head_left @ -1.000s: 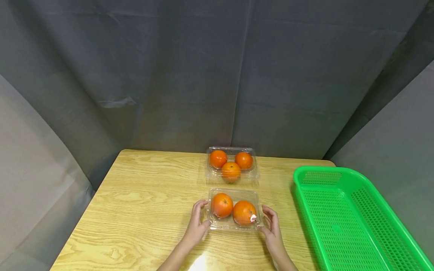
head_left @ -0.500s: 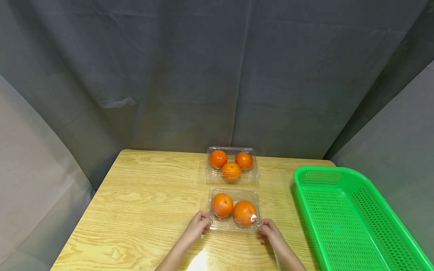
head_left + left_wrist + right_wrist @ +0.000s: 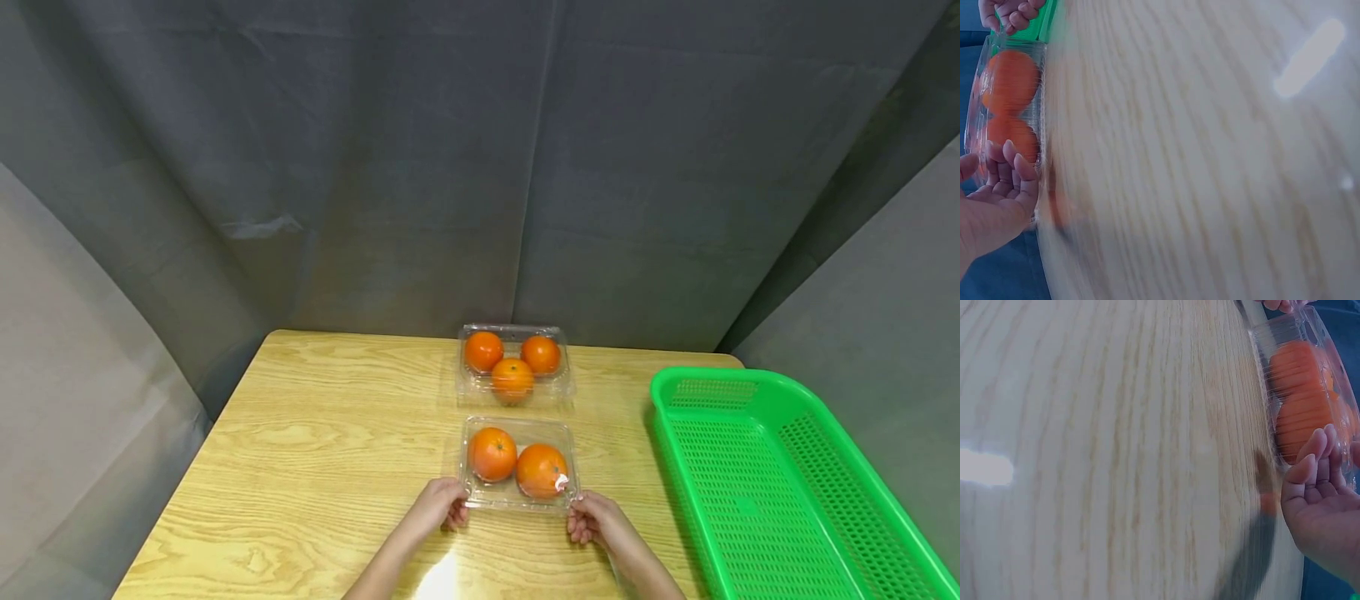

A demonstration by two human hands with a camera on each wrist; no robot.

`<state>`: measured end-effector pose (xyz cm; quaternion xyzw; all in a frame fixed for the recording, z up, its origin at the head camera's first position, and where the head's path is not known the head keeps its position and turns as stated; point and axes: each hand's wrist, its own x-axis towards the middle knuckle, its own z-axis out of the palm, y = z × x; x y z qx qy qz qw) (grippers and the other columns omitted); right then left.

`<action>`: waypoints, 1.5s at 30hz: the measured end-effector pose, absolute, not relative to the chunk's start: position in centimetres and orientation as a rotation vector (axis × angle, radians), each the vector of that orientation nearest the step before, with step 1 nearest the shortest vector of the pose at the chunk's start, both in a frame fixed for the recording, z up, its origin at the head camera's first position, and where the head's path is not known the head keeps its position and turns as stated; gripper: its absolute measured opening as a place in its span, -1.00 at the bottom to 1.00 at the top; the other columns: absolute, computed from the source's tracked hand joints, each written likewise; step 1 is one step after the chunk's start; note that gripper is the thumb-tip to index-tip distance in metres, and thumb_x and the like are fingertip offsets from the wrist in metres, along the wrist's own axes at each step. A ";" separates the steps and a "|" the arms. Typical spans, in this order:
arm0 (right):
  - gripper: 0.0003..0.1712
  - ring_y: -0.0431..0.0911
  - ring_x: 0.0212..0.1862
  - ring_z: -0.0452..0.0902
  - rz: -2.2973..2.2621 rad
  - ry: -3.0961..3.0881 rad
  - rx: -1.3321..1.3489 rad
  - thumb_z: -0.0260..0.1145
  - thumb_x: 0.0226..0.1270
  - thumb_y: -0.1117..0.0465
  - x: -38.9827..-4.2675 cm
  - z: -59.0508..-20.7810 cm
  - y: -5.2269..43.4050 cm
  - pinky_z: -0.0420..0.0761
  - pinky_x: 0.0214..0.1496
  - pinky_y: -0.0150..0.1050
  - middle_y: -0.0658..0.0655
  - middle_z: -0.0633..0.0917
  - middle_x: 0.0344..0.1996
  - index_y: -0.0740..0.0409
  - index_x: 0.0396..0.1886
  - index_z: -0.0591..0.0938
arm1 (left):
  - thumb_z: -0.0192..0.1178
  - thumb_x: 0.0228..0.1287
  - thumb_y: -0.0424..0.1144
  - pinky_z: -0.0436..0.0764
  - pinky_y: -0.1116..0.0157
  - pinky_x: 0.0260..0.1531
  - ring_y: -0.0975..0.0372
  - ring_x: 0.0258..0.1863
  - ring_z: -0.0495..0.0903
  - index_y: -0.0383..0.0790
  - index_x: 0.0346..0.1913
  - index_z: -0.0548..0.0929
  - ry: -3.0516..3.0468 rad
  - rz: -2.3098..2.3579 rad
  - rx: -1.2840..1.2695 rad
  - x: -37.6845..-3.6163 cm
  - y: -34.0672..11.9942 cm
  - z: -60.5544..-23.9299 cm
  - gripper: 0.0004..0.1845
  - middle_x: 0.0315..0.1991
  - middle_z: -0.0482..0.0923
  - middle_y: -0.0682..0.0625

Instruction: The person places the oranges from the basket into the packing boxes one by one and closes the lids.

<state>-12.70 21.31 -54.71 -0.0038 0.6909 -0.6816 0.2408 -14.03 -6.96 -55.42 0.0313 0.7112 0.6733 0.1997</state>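
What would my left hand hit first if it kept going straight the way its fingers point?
Most likely the near clear container with two oranges: the left hand is already at its near left corner, fingers curled against the rim. Beyond it sits the far container, though depth is hard to judge.

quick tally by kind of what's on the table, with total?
Oranges: 5, with 2 in the near clear box and 3 in the far clear box
Clear plastic boxes: 2
Green basket: 1
Total: 8
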 end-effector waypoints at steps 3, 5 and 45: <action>-0.80 -0.23 -0.53 0.46 -1.874 1.879 -0.019 -0.09 0.32 0.29 -12.7 -54.7 21.4 0.46 -0.45 -0.42 0.01 0.53 -0.57 0.22 -0.41 0.45 | -0.07 0.15 -0.34 0.38 0.47 -0.68 0.33 -0.70 0.37 -0.31 -0.54 0.44 1.993 1.876 0.094 -14.1 -7.0 -55.4 -0.82 -0.69 0.40 0.06; -0.80 -0.23 -0.52 0.45 -1.883 1.874 -0.027 -0.08 0.32 0.28 -12.6 -54.7 21.4 0.46 -0.44 -0.42 0.01 0.53 -0.56 0.23 -0.40 0.46 | -0.08 0.15 -0.34 0.37 0.46 -0.67 0.32 -0.70 0.36 -0.33 -0.54 0.44 1.992 1.875 0.104 -14.1 -7.1 -55.4 -0.82 -0.69 0.39 0.05; -0.60 -0.15 -0.40 0.43 -1.702 2.579 0.084 0.18 0.13 0.39 -11.9 -54.6 20.0 0.44 -0.43 -0.37 0.17 0.53 -0.33 0.34 -0.01 0.37 | 0.16 0.02 -0.34 0.50 0.29 -0.26 0.15 -0.27 0.42 -0.35 -0.13 0.38 2.679 1.586 0.236 -13.5 -6.9 -55.4 -0.67 -0.23 0.39 -0.10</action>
